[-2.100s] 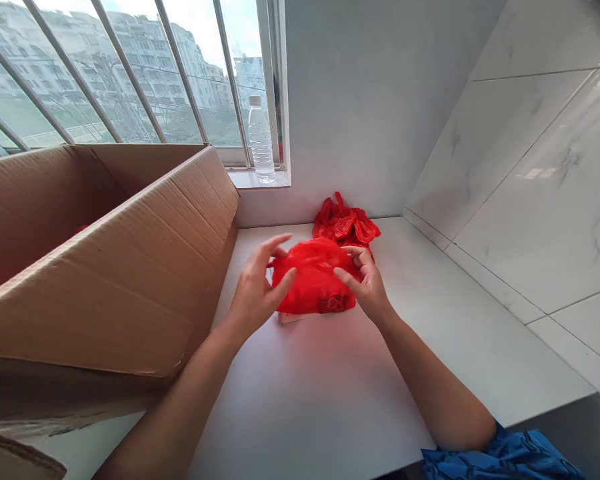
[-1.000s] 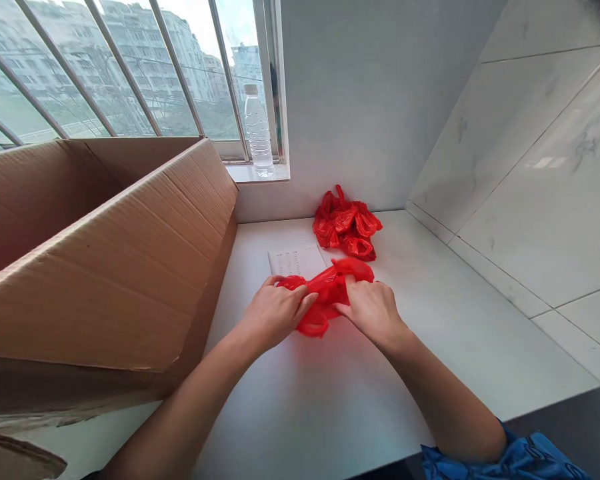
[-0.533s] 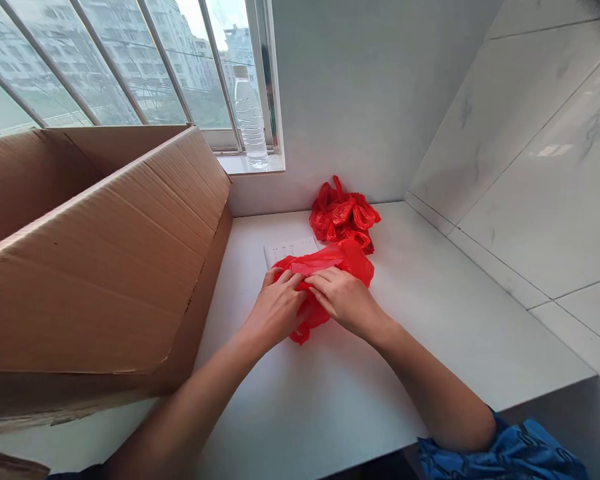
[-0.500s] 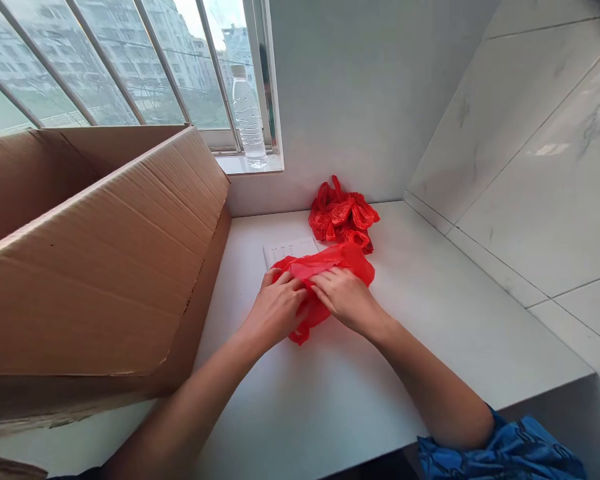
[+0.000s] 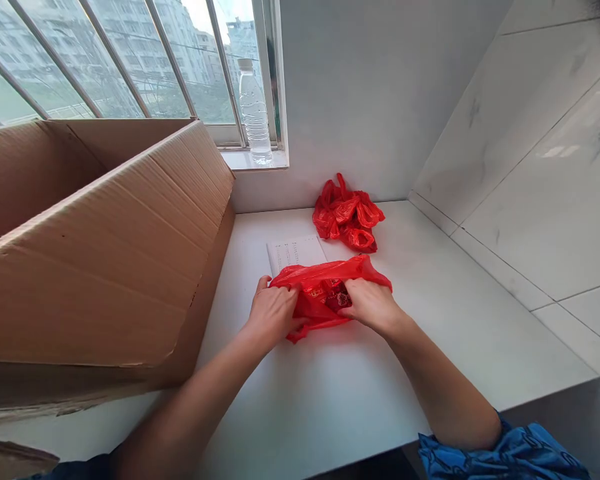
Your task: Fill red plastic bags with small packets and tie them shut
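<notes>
A red plastic bag (image 5: 325, 283) lies flattened on the white counter (image 5: 330, 400) in front of me. My left hand (image 5: 273, 313) grips its left end with curled fingers. My right hand (image 5: 373, 305) pinches its right part, thumb toward the middle. The bag partly covers a white printed sheet of paper (image 5: 295, 252). Behind it, near the back wall, sits a heap of crumpled red plastic bags (image 5: 347, 213).
A large open cardboard box (image 5: 95, 247) fills the left side, its flap leaning over the counter. A clear plastic water bottle (image 5: 255, 110) stands on the window sill. Marble tile wall (image 5: 520, 167) bounds the right. The counter's front edge runs near my blue sleeve (image 5: 500, 453).
The bag came down from the air onto the counter. My hands pressed together over it, then drew apart, spreading it wider and flatter across the sheet of paper.
</notes>
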The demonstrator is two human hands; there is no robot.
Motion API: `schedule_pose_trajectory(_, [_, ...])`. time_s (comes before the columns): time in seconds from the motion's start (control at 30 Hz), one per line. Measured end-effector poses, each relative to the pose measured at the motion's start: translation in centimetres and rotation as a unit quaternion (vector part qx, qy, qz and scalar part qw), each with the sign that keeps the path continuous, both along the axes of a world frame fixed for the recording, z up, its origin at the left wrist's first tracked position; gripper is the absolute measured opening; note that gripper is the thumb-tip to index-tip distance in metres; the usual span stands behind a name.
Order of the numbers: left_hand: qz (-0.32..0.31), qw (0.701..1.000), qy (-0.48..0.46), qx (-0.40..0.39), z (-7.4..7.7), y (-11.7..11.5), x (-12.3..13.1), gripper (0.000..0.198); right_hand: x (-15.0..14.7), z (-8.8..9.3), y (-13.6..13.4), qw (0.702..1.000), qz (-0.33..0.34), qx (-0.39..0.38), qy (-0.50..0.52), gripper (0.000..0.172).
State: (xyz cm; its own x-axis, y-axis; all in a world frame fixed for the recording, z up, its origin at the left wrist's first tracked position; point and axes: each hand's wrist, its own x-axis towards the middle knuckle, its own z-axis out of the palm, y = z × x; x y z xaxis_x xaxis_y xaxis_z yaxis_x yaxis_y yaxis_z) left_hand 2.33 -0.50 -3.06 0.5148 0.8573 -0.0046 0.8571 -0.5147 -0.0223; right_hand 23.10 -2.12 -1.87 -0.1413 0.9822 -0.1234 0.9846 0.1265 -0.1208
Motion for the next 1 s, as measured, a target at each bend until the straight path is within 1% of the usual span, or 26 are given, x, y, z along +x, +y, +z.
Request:
schedule_pose_trajectory(0.1, [-0.001, 1.0, 0.02, -0.023, 0.2, -0.3, 0.1, 0.051, -0.1, 0.1, -0.2, 0.999, -0.004, -0.03, -0.011, 0.026])
schedule_pose_trajectory(0.13, [-0.005, 1.0, 0.015, -0.021, 0.2, -0.3, 0.2, 0.051, 0.0, 0.1, -0.1, 0.999, -0.003, -0.032, -0.009, 0.027])
schedule_pose_trajectory(0.23, [-0.02, 0.999, -0.03, 0.016, 0.0, 0.0, 0.6, 0.036, 0.3, 0.0, 0.1, 1.0, -0.007, -0.011, 0.002, 0.028])
schedule_pose_trajectory(0.27, [-0.02, 0.998, -0.043, 0.033, -0.1, 0.1, 0.7, 0.034, 0.4, 0.0, 0.3, 1.0, -0.004, 0.001, 0.004, 0.027])
schedule_pose_trajectory(0.33, [-0.014, 0.996, -0.055, 0.062, -0.5, 0.4, 1.1, 0.039, 0.7, -0.2, 0.6, 1.0, 0.007, 0.018, 0.007, 0.025])
schedule_pose_trajectory(0.4, [-0.009, 0.996, -0.049, 0.069, -0.8, 0.5, 1.3, 0.041, 0.9, -0.4, 0.8, 1.0, 0.019, 0.013, 0.016, 0.029])
schedule_pose_trajectory(0.5, [-0.019, 0.998, -0.041, 0.04, -1.1, 0.6, 1.2, 0.032, 1.1, -0.4, 0.8, 0.999, 0.028, -0.007, 0.038, 0.029])
schedule_pose_trajectory(0.6, [-0.026, 0.999, -0.04, 0.011, -1.3, 0.5, 0.9, 0.033, 1.4, -0.2, 0.5, 0.997, 0.041, -0.026, 0.061, 0.027])
schedule_pose_trajectory(0.7, [-0.041, 0.998, -0.053, -0.009, -1.3, 0.5, 0.7, 0.031, 1.7, 0.3, 0.2, 0.994, 0.048, -0.055, 0.086, 0.032])
schedule_pose_trajectory(0.77, [-0.048, 0.995, -0.08, -0.026, -1.2, 0.5, 0.8, 0.025, 1.7, 0.6, 0.0, 0.993, 0.045, -0.07, 0.087, 0.032])
schedule_pose_trajectory(0.87, [-0.058, 0.986, -0.135, -0.075, -0.7, 0.4, 1.1, 0.017, 1.7, 1.0, -0.1, 0.993, 0.027, -0.091, 0.072, 0.027])
schedule_pose_trajectory(0.93, [-0.07, 0.975, -0.178, -0.114, -0.4, 0.2, 1.3, 0.013, 1.7, 1.1, -0.2, 0.991, 0.03, -0.098, 0.081, 0.028])
schedule_pose_trajectory(1.0, [-0.075, 0.966, -0.209, -0.133, -0.2, 0.1, 1.4, 0.01, 1.7, 1.0, -0.2, 0.989, 0.038, -0.099, 0.1, 0.028])
